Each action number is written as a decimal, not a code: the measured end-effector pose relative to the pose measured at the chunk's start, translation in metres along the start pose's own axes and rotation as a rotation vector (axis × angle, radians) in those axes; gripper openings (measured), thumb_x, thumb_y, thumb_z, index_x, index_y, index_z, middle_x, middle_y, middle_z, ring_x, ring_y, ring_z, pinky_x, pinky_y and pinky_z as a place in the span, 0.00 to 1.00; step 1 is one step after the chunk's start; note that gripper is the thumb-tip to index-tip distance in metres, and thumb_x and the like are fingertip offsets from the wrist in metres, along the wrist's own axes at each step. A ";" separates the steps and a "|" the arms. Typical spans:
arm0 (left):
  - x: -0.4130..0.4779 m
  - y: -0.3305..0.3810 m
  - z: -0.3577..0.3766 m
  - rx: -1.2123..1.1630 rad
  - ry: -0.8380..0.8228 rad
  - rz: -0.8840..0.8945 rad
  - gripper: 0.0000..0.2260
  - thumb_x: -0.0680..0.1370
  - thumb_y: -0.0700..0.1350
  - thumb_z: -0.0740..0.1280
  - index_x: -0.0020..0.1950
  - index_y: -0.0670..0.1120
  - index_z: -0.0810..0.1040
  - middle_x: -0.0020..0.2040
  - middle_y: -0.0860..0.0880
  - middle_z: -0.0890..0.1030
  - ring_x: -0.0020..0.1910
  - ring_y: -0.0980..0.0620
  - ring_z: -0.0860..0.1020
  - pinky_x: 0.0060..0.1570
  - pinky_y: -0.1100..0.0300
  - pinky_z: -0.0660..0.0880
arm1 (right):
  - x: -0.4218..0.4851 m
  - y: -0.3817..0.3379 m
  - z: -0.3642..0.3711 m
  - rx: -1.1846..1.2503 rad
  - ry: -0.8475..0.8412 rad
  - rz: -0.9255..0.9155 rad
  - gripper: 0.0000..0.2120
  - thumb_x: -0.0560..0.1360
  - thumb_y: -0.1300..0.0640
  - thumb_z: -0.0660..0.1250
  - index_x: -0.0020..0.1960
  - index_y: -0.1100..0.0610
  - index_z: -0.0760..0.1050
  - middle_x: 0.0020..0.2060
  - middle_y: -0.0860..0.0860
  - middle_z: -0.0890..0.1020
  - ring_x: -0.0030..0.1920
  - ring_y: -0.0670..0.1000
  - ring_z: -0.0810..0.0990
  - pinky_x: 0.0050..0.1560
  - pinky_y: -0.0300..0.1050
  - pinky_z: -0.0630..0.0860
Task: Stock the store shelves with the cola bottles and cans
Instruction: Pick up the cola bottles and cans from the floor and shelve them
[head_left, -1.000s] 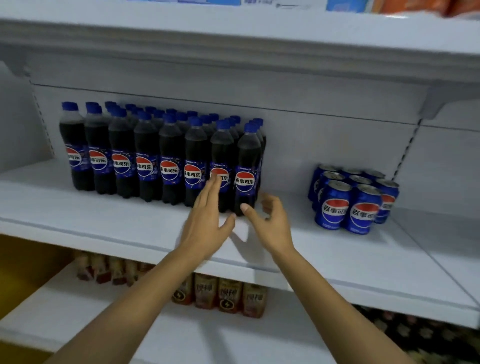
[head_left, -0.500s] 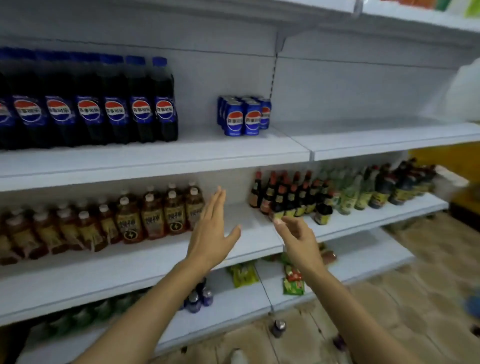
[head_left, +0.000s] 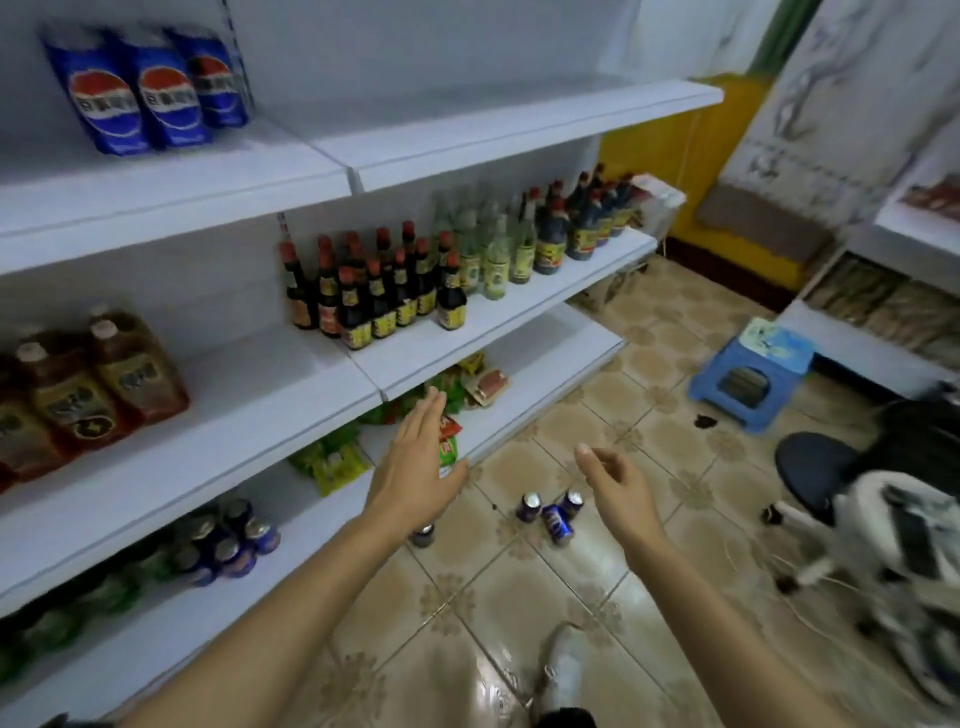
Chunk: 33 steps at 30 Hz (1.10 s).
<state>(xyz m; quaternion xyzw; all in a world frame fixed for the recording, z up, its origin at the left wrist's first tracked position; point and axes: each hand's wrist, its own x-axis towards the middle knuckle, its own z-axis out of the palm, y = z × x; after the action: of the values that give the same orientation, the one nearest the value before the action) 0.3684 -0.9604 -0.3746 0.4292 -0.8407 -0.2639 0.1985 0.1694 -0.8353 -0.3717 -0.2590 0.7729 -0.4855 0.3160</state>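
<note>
3 floor cola cans (head_left: 550, 512) newly visible, left hand (head_left: 415, 470), right hand (head_left: 618, 488) empty

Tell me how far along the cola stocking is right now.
Done: blue cola cans stand on the upper shelf. In hand: nothing; the left hand is flat and open, the right hand is loosely curled, and both are empty. Left: three blue cans sit on the floor, and a darker can shows beside the left wrist. No cola bottles are in view.
</note>
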 end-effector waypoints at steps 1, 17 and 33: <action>0.015 0.008 0.017 -0.009 -0.024 0.004 0.36 0.78 0.52 0.65 0.79 0.48 0.48 0.79 0.52 0.49 0.77 0.53 0.50 0.73 0.57 0.54 | 0.014 0.008 -0.012 -0.013 0.012 0.016 0.20 0.77 0.42 0.64 0.61 0.54 0.74 0.54 0.48 0.79 0.55 0.48 0.78 0.50 0.40 0.71; 0.189 -0.013 0.308 -0.131 -0.416 -0.451 0.35 0.77 0.50 0.67 0.78 0.47 0.51 0.78 0.51 0.55 0.76 0.52 0.56 0.71 0.57 0.57 | 0.295 0.188 -0.112 -0.339 -0.158 0.441 0.18 0.74 0.46 0.70 0.59 0.56 0.75 0.45 0.47 0.79 0.44 0.45 0.77 0.47 0.43 0.71; 0.235 -0.210 0.696 -0.495 -0.692 -1.036 0.17 0.76 0.47 0.68 0.62 0.41 0.75 0.56 0.43 0.80 0.58 0.43 0.77 0.53 0.59 0.71 | 0.469 0.598 0.068 -0.620 -0.303 0.675 0.35 0.72 0.42 0.71 0.71 0.58 0.65 0.64 0.55 0.75 0.59 0.54 0.76 0.49 0.42 0.70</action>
<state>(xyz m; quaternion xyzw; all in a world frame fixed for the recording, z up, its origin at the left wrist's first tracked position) -0.0222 -1.0674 -1.0222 0.6097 -0.4557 -0.6327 -0.1424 -0.1486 -0.9711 -1.0521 -0.1435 0.8674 -0.0592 0.4728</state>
